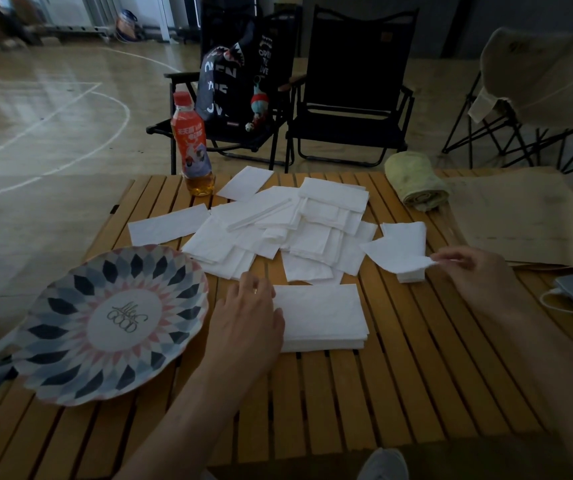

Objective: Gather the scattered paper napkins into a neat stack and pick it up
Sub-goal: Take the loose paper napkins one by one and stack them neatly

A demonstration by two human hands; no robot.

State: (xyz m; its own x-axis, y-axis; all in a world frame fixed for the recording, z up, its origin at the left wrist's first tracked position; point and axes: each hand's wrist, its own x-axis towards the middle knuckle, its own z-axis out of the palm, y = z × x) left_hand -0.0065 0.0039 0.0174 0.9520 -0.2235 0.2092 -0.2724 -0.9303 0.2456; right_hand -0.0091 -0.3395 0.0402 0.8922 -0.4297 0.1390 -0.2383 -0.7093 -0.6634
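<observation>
Napkins (278, 230) lie in a loose white heap across the middle of the surface (399, 393), with a squared stack (323, 317) nearer to me. I judge the gathering only partway done, since most sheets are in the heap.

My left hand (247, 313) lies with relaxed fingers against the stack's left edge, steadying it without gripping. My right hand (468, 268) pinches the corner of one napkin (395, 258) above a small second pile (411, 277) at the heap's right side.

Next I would carry that sheet onto the stack, square its edges, then work through the heap. Thin paper will likely slide, so slow moves suit.

The surface is a slatted wooden top in a dim hall with a court-lined floor (53, 109). Two dark folding chairs (350, 98) stand beyond it. Brown paper (520, 213) covers its right part and a patterned plate (111, 323) overhangs its left edge. A rolled towel (414, 181) and a bottle (191, 143) sit at the far edge.
</observation>
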